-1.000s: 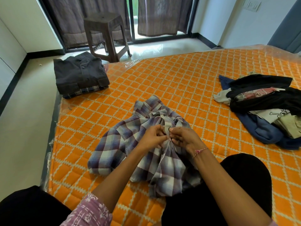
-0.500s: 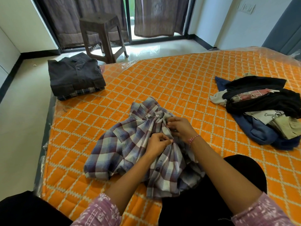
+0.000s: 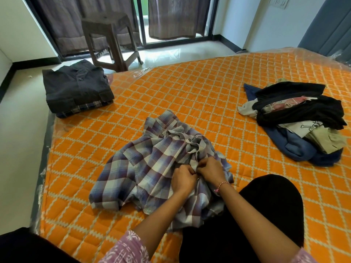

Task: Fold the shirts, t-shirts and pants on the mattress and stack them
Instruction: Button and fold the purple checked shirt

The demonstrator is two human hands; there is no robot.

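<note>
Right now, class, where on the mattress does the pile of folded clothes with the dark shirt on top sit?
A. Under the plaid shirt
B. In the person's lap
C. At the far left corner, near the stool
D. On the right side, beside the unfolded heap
C: the folded stack sits at the far left corner of the mattress, just in front of the brown stool, apart from the plaid shirt.
</note>
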